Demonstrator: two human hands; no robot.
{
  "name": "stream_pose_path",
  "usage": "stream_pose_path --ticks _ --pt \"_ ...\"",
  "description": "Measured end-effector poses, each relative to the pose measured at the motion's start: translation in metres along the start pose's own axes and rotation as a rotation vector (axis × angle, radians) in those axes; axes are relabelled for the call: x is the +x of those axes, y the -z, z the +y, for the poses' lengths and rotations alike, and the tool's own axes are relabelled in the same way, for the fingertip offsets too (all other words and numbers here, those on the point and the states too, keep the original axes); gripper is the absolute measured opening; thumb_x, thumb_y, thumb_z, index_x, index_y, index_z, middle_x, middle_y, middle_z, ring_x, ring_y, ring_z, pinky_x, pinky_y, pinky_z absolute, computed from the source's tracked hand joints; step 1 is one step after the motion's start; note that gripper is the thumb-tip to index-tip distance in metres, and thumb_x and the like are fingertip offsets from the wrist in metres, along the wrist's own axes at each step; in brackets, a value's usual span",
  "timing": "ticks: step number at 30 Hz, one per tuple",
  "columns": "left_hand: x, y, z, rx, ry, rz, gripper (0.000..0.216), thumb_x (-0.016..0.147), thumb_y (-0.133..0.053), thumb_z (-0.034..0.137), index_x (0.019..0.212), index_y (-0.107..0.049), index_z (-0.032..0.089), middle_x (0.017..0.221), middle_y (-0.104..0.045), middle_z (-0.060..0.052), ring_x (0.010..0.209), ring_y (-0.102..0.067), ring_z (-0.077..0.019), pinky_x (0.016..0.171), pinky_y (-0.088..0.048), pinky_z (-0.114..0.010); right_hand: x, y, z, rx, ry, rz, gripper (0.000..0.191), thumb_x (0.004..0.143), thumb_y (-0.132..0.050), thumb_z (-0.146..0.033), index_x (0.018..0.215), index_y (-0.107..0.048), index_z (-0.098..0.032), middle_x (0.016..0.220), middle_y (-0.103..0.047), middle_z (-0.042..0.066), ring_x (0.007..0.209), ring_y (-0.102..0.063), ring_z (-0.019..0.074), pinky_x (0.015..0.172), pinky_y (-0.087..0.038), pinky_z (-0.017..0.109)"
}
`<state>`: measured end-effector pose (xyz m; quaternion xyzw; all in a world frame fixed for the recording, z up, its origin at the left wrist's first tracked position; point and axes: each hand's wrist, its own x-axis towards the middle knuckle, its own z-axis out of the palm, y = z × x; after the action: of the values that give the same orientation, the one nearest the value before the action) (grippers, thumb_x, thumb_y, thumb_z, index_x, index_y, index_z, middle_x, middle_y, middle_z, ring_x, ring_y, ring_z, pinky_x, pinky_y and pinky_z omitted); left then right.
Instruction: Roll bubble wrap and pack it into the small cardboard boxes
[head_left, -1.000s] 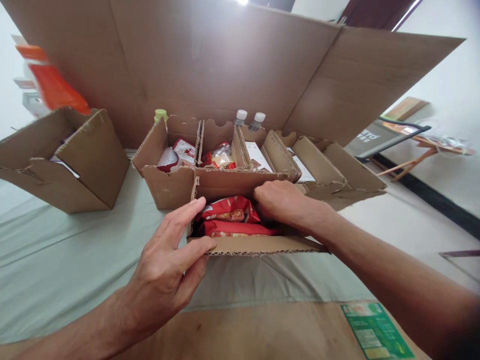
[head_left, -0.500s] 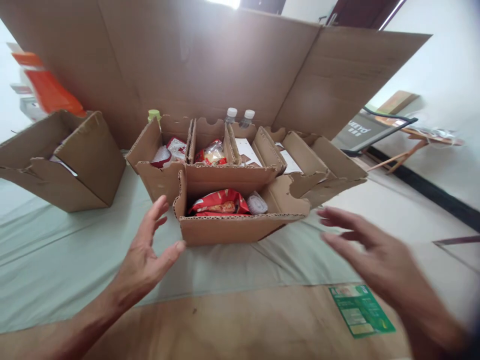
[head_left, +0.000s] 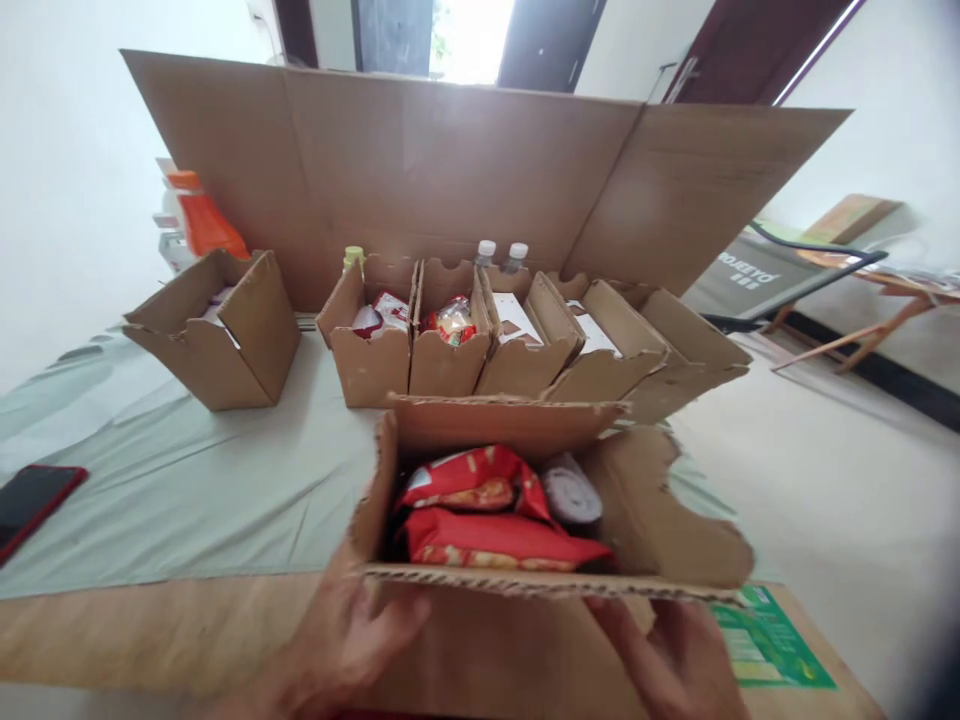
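I hold a small open cardboard box (head_left: 675, 540) close in front of me, lifted above the wooden table. My left hand (head_left: 337, 645) grips its lower left side, thumb against the front wall. My right hand (head_left: 679, 660) is under its right front, fingers curled beneath the box. Inside lie red snack packets (head_left: 487, 515) and a small whitish round pack (head_left: 574, 495). The box's right flap hangs open.
A row of several open cardboard boxes (head_left: 517, 340) with snacks stands behind, backed by a large cardboard sheet (head_left: 450, 170). Two capped bottles (head_left: 499, 255) and a green-capped one (head_left: 352, 258) rise behind them. Another box (head_left: 217, 330) and an orange bottle (head_left: 202, 220) stand left. A phone (head_left: 30, 500) lies far left; a green label (head_left: 772, 645) right.
Both hands drew away from the box, then took hold of it from below and brought it up towards me. The view has tilted up and back.
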<state>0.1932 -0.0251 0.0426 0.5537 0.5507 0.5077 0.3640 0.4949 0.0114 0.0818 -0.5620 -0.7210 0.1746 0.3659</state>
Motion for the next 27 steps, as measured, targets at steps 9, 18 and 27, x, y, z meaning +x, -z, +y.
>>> stream_pose_path --ticks 9,18,27 --pt "0.042 0.026 0.045 0.003 -0.129 0.106 0.067 0.088 -0.073 0.045 0.146 -0.054 0.018 0.139 -0.065 -0.016 0.137 -0.056 -0.0373 0.119 -0.042 -0.055 0.034 -0.028 -0.038 0.096 0.064 0.136 0.033 0.095 -0.063 -0.054 0.097 -0.069 -0.022 0.087 -0.074 0.008 0.070 -0.068 0.0248 0.060 -0.054 0.034" --pt "0.001 0.021 0.028 -0.053 -0.025 0.082 0.069 0.091 -0.069 0.043 0.152 -0.047 0.022 0.141 -0.064 -0.016 0.143 -0.052 -0.0373 0.120 -0.042 -0.056 -0.008 -0.036 -0.022 0.041 0.042 0.031 0.028 0.095 -0.065 -0.048 0.095 -0.077 -0.023 0.071 -0.072 0.007 0.079 -0.073 0.0330 0.076 -0.060 0.043" --pt "-0.045 0.070 -0.023 0.204 0.221 0.402 0.043 0.083 -0.071 0.063 0.090 -0.078 0.022 0.084 -0.077 -0.009 0.099 -0.074 -0.0385 0.093 -0.061 -0.048 0.015 -0.094 -0.050 0.188 0.077 -0.138 0.035 0.092 -0.064 -0.054 0.094 -0.078 -0.022 0.065 -0.071 0.005 0.071 -0.073 0.0297 0.066 -0.062 0.036"
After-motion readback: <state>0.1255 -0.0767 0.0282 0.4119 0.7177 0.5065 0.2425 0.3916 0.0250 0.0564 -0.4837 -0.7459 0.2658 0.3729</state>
